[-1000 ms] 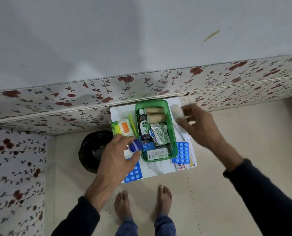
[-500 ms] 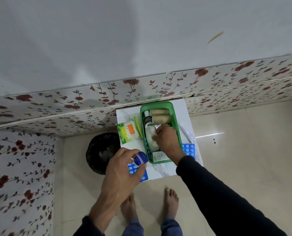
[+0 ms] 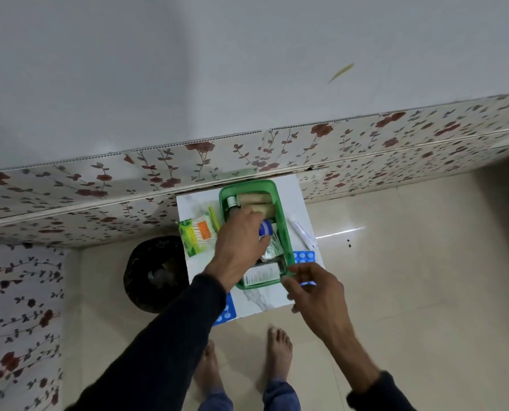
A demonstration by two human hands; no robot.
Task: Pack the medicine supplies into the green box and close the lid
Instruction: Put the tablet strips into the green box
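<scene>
The green box (image 3: pixel 286 232) stands open on a small white marble table (image 3: pixel 265 299). Inside lie two tan bandage rolls (image 3: pixel 254 199), a white-capped bottle (image 3: pixel 232 201), a foil pack (image 3: pixel 272 251) and a white carton (image 3: pixel 260 274). My left hand (image 3: pixel 241 243) hovers over the box, shut on a small blue-capped jar (image 3: pixel 265 228). My right hand (image 3: pixel 315 289) is at the box's near right corner, fingers pinched on the near end of a blue blister pack (image 3: pixel 303 256). I see no lid.
Left of the box lie a green-and-orange cotton swab pack (image 3: pixel 198 232) and a yellow-green stick (image 3: pixel 213 216). A white tube (image 3: pixel 302 234) lies to its right. A second blue blister pack (image 3: pixel 227 312) peeks from under my left sleeve. A black round bin (image 3: pixel 155 274) stands on the floor.
My left hand carried the blue-capped jar from the table's front left to above the box. My right hand left the box and came down on the blister pack at the right.
</scene>
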